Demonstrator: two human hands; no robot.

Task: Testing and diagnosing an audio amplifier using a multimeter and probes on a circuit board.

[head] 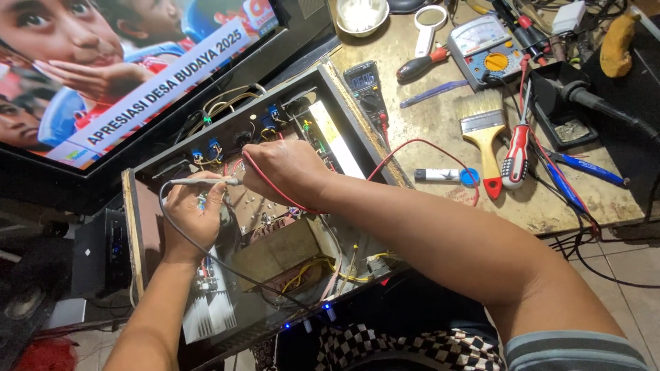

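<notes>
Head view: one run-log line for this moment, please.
left hand: holds grey probe | right hand: pinches red wire | both over open amplifier box | paintbrush on bench

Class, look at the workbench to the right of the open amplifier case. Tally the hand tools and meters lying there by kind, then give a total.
Meters: 2, a digital multimeter and an analogue meter
Screwdrivers: 2, red-and-white and red-and-black
Paintbrush: 1
Magnifying glass: 1
Total: 6

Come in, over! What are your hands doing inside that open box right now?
Left hand grips a thin probe. Right hand pinches a red wire inside the open amplifier box. Wires crowd both hands.
</notes>
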